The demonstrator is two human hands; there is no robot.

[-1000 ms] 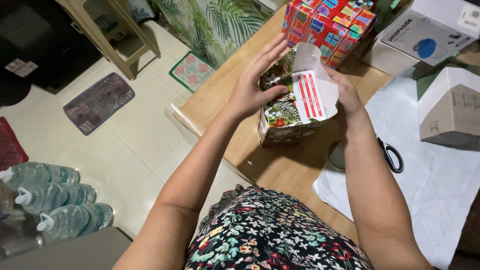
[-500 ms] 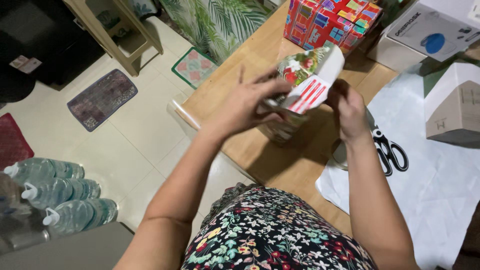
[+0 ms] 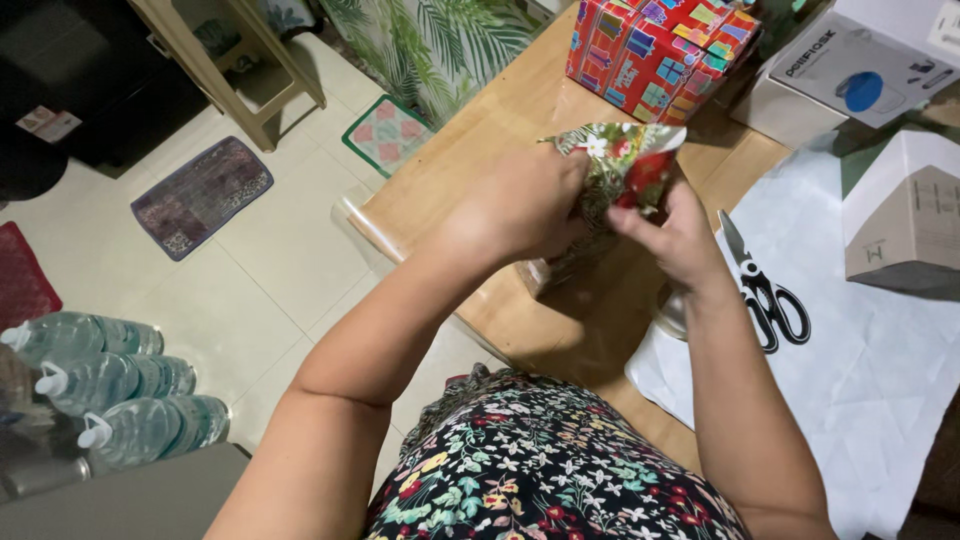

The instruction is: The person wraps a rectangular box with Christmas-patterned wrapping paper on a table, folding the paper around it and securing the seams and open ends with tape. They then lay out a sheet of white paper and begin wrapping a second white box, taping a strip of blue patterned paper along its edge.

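Observation:
A box half wrapped in green floral gift paper (image 3: 612, 165) stands on the wooden table (image 3: 470, 180). My left hand (image 3: 525, 205) presses against the box's near side and covers most of it. My right hand (image 3: 670, 230) pinches the folded end flap of the paper down onto the box. The box's white and red face is hidden under the paper now.
Black-handled scissors (image 3: 762, 290) lie on a white sheet (image 3: 880, 360) to the right. A red patterned wrapped box (image 3: 650, 45) stands at the table's far end, with white cartons (image 3: 860, 60) and a grey-white box (image 3: 905, 215) at right. Water bottles (image 3: 110, 390) lie on the floor at left.
The paper flap, standing open a second ago, has been folded down over the box's white and red face. Both hands have closed onto the paper.

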